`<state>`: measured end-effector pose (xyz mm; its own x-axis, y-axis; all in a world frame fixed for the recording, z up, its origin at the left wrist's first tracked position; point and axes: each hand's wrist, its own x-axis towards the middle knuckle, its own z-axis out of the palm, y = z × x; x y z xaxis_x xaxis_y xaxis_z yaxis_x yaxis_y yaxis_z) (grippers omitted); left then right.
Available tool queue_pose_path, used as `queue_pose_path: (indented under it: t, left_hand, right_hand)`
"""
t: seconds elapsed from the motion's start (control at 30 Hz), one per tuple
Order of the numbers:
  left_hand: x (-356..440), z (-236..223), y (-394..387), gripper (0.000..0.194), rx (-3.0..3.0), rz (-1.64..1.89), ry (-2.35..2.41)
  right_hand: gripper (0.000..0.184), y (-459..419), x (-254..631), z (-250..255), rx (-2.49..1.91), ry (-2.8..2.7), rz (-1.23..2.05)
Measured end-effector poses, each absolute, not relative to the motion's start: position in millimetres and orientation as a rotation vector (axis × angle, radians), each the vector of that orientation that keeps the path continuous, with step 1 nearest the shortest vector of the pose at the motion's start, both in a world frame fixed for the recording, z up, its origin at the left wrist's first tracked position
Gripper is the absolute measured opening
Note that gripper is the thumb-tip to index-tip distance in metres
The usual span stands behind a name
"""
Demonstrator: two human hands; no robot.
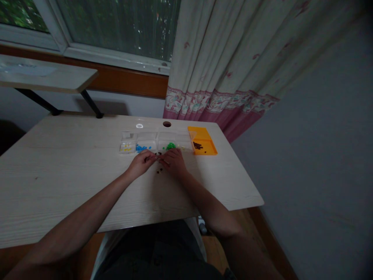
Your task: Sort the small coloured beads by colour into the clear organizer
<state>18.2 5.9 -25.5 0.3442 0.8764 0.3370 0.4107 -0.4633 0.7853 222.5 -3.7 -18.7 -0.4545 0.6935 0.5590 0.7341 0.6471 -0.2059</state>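
Both hands rest close together on the light wooden table [58, 175], fingertips nearly touching. My left hand [142, 162] has its fingers curled in a pinch. My right hand [174, 161] is curled the same way. Something small and dark shows between the fingertips; I cannot make out what it is. A few tiny dark beads [159, 170] lie on the table just below the hands. Right behind the hands stands a row of clear compartments [151, 142] with yellow beads [126, 147], blue beads [142, 148] and green beads [169, 146].
An orange tray [204, 146] with dark beads sits to the right of the clear compartments. A round cable hole [167, 124] is at the table's back edge. A second table [43, 76], a window and a curtain [233, 70] stand behind. The table's right edge is near the wall.
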Motion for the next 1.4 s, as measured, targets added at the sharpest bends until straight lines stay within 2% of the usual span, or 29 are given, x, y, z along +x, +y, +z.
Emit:
queue_pose_path:
  t: [0.47,0.73,0.93,1.4]
  left_hand:
    - [16.5,-27.9,7.2,0.03,2.018,1.048,1.064]
    - [20.2,-26.5,-0.6,0.027,2.18,1.047,1.207]
    - [23.1,-30.3,-2.4,0.033,2.289,0.949,1.208]
    - [23.5,-29.1,-6.4,0.036,2.431,0.887,1.183]
  right_hand:
    - [0.015,-4.4,222.8,-16.0,-1.133,-2.141,-0.174]
    - [0.018,17.1,280.3,-13.0,-1.549,-1.759,-0.175]
    - [0.024,21.3,293.0,-15.8,-1.815,-1.775,-0.194]
    - [0.025,20.5,284.4,-19.4,-1.626,-1.763,-0.113]
